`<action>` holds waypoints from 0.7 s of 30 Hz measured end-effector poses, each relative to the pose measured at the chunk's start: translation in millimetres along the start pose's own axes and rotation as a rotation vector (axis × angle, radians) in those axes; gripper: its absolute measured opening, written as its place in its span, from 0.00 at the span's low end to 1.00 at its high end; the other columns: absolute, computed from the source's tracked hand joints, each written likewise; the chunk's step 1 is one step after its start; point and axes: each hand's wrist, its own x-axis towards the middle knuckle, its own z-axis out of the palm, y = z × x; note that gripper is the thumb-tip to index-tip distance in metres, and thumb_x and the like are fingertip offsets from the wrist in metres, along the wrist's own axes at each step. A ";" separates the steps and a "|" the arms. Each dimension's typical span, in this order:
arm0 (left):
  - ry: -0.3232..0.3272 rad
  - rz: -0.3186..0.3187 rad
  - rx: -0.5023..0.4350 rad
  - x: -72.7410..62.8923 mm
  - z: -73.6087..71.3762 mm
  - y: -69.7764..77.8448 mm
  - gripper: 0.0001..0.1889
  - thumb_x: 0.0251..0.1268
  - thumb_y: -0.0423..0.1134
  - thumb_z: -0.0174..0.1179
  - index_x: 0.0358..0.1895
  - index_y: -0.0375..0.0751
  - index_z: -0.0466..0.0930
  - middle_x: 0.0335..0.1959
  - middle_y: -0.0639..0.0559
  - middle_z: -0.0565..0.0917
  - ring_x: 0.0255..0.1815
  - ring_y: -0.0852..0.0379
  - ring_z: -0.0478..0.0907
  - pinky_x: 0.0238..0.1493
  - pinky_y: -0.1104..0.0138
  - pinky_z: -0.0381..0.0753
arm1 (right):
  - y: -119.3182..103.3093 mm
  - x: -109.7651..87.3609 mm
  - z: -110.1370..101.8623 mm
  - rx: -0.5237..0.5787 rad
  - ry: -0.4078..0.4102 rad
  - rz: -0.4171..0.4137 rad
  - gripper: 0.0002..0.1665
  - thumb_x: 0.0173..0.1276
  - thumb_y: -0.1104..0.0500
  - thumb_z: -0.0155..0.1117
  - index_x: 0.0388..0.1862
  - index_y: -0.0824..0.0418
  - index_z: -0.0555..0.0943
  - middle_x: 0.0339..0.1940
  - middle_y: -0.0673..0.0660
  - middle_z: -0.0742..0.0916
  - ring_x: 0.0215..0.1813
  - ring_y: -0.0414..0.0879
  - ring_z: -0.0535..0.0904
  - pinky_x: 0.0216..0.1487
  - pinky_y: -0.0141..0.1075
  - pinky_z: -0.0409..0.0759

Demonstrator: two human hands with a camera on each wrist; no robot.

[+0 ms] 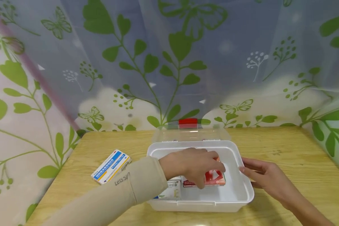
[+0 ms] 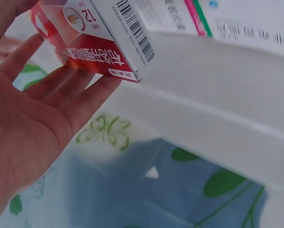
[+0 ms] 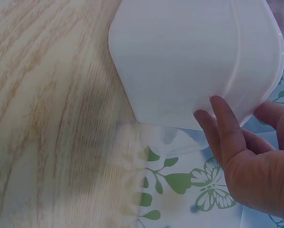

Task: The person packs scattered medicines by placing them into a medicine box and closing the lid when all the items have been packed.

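Observation:
A white plastic storage box stands on the table with its clear lid swung back. Inside it, my left hand grips a red and white medicine box, fingers along one side and thumb on the other. The left wrist view shows this medicine box with a barcode on its end. White medicine cartons lie to its left in the storage box. My right hand pinches the storage box's right rim, thumb over the edge and fingers against the outer wall.
On the table, left of the storage box, lies a blue, white and orange medicine carton. The clear lid with its red latch leans toward the leaf-patterned curtain behind.

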 end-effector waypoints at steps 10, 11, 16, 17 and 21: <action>-0.130 0.008 -0.049 23.5 23.4 3.6 0.31 0.50 0.47 0.72 0.60 0.70 0.71 0.51 0.64 0.69 0.41 0.64 0.69 0.38 0.71 0.73 | 2.2 0.1 0.6 0.013 0.022 0.007 0.37 0.68 0.49 0.63 0.68 0.69 0.67 0.62 0.68 0.76 0.51 0.49 0.81 0.42 0.43 0.84; -0.130 0.015 -0.035 24.7 24.8 4.3 0.31 0.51 0.47 0.71 0.60 0.69 0.72 0.49 0.64 0.69 0.40 0.65 0.69 0.36 0.72 0.73 | 2.5 0.1 0.9 0.017 0.023 0.007 0.37 0.68 0.50 0.63 0.68 0.69 0.67 0.62 0.68 0.76 0.51 0.48 0.81 0.42 0.43 0.84; -0.136 0.039 -0.070 26.4 29.9 7.2 0.30 0.49 0.47 0.71 0.59 0.69 0.72 0.45 0.63 0.69 0.38 0.65 0.69 0.34 0.74 0.71 | 4.6 -0.4 3.1 0.029 0.014 -0.013 0.36 0.69 0.51 0.62 0.68 0.69 0.67 0.61 0.68 0.76 0.50 0.46 0.82 0.42 0.43 0.84; -0.136 0.042 -0.093 26.5 30.9 7.5 0.31 0.49 0.47 0.71 0.59 0.68 0.72 0.45 0.63 0.68 0.38 0.65 0.69 0.34 0.74 0.71 | 4.5 -0.7 3.3 0.029 0.016 -0.016 0.36 0.69 0.51 0.62 0.68 0.69 0.67 0.61 0.68 0.76 0.49 0.46 0.82 0.42 0.43 0.84; -0.120 0.064 -0.160 25.9 35.2 7.8 0.30 0.51 0.46 0.71 0.59 0.68 0.73 0.44 0.60 0.67 0.39 0.66 0.67 0.34 0.77 0.69 | 4.5 -1.8 2.7 0.015 0.032 -0.015 0.36 0.69 0.50 0.62 0.68 0.68 0.67 0.62 0.68 0.76 0.49 0.47 0.82 0.42 0.43 0.84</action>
